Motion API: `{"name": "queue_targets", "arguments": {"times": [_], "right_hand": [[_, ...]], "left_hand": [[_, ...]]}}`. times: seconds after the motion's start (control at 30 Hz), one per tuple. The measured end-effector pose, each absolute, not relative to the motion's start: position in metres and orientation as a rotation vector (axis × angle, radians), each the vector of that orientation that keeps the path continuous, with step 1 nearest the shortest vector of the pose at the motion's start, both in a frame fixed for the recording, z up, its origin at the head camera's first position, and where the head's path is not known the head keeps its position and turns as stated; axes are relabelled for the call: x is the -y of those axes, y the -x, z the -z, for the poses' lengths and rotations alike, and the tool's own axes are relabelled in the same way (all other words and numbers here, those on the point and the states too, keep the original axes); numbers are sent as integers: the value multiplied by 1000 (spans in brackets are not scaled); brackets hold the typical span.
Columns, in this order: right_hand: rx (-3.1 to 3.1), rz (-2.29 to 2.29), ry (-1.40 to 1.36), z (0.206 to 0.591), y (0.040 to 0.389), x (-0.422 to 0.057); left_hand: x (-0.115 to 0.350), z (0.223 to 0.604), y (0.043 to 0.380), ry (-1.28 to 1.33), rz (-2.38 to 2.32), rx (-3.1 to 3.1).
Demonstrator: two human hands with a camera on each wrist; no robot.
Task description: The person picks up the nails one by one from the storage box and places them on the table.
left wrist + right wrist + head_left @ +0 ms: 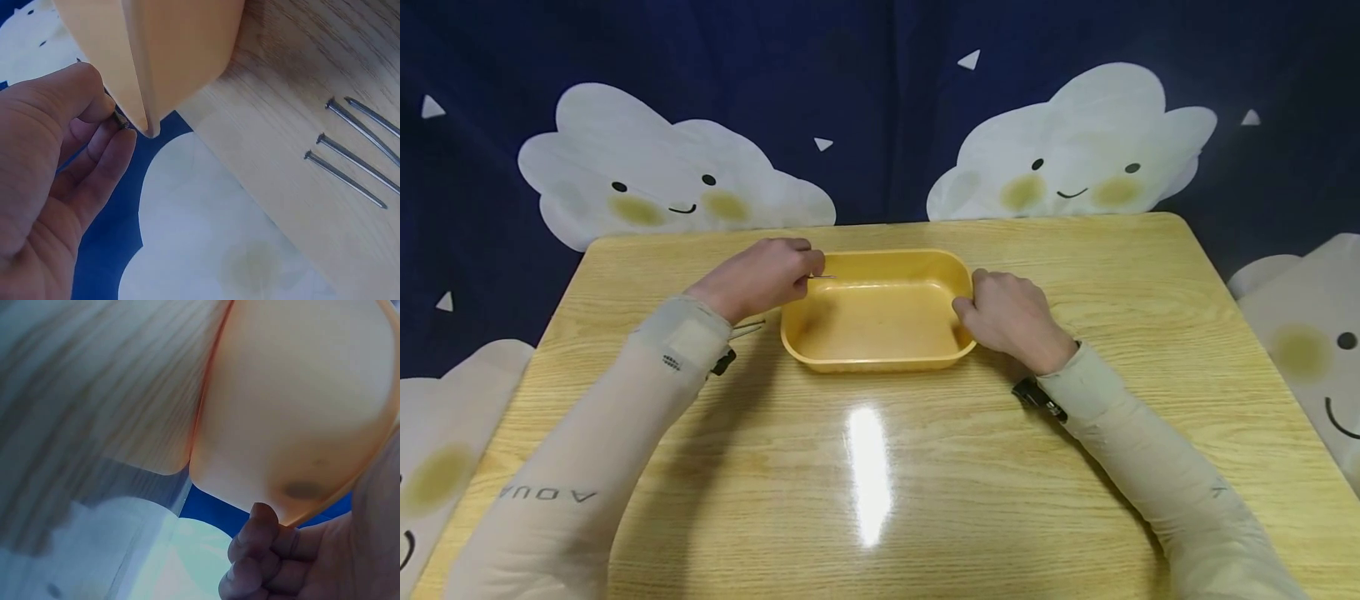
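A shallow yellow plastic tub (880, 364) stands on the table in the head view. My left hand (767, 275) pinches a nail (824, 277) between thumb and fingers, holding it over the tub's left end. In the left wrist view the nail's head (122, 120) pokes out at the fingertips, beside the tub's rim. My right hand (1006, 312) grips the tub's right rim, with the thumb inside. Curled fingers (253, 544) show below the tub wall (294, 394) in the right wrist view. Several loose nails (347, 178) lie on the table left of the tub, partly hidden by my left wrist in the head view.
The wood-grain table (970, 475) reaches a short way beyond the tub. Behind it hangs a dark blue cloth (880, 108) printed with white clouds. A bright light reflection (868, 475) lies on the table in front of the tub.
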State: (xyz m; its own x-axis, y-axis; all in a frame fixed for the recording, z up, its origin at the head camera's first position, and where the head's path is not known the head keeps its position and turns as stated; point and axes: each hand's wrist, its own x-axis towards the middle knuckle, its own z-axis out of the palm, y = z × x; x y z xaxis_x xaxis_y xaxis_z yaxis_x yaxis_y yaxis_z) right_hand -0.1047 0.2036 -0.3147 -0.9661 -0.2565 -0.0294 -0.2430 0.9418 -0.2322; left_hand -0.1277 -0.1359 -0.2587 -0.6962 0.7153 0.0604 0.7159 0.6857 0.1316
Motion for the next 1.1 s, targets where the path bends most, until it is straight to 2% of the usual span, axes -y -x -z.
{"name": "queue_targets", "arguments": {"times": [0.5, 1.1], "right_hand": [[-3055, 368, 369, 314, 106, -202], [-3057, 385, 381, 317, 106, -203]], "left_hand": [[158, 252, 127, 1134, 216, 2904], [186, 270, 123, 1033, 228, 2966]]}}
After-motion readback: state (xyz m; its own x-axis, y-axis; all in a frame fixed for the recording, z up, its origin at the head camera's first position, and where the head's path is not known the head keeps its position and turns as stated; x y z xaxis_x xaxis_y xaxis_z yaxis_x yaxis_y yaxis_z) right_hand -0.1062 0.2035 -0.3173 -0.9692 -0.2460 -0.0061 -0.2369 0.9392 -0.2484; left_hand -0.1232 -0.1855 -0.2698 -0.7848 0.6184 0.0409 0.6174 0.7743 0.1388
